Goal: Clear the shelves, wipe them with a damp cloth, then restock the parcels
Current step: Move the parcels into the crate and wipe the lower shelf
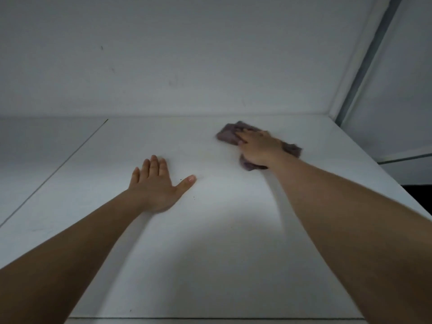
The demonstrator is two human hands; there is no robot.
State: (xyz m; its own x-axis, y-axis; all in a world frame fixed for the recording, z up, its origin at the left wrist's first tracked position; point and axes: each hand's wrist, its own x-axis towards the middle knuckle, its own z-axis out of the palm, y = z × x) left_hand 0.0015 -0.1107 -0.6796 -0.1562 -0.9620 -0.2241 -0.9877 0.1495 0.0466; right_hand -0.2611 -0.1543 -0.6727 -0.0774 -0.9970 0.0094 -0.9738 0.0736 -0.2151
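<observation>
Right hand [258, 148] presses cloth [228, 135] on shelf [210, 253].

Most of the cloth [228, 134] sits under the right hand [258, 148], so only its edges show; fold or bunching underneath can't be made out. Right fingertips are motion-blurred, prob. flat on the fabric, grip unclear. Left hand [155, 183] covers its own patch of shelf [210, 253]. Both forearms are cut off by the bottom and side edges. Shelf's front lip runs out at the bottom edge. Small dark specks nr the left thumb are too small to identify.
</observation>
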